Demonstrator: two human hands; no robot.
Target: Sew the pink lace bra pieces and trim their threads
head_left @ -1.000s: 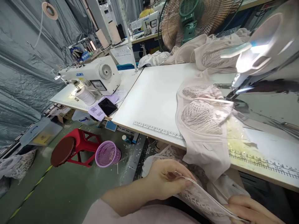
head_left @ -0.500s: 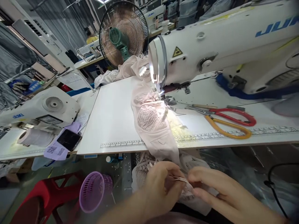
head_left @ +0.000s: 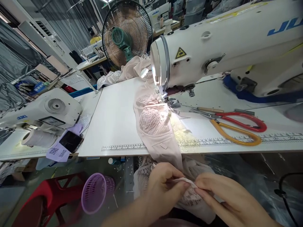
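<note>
Below the table's front edge, my left hand (head_left: 163,187) and my right hand (head_left: 222,197) pinch the same small pale lace piece (head_left: 189,192), fingertips almost touching at its top edge. A chain of pink lace bra pieces (head_left: 153,126) runs from my lap up over the white table (head_left: 115,116) to the needle of the white Juki sewing machine (head_left: 213,50), whose lamp lights the cloth.
Red and orange scissors (head_left: 234,126) lie right of the needle. A printed ruler (head_left: 123,147) lines the table edge. A fan (head_left: 127,31) and a fabric pile (head_left: 127,71) stand behind. Left: a second machine (head_left: 47,110), thread cone (head_left: 35,138), phone (head_left: 70,141). On the floor stand a purple basket (head_left: 97,192) and a red stool (head_left: 33,205).
The view swung right from the neighbouring table to the sewing machine. My right hand came up to meet the left, and both now pinch the lace piece close together.
</note>
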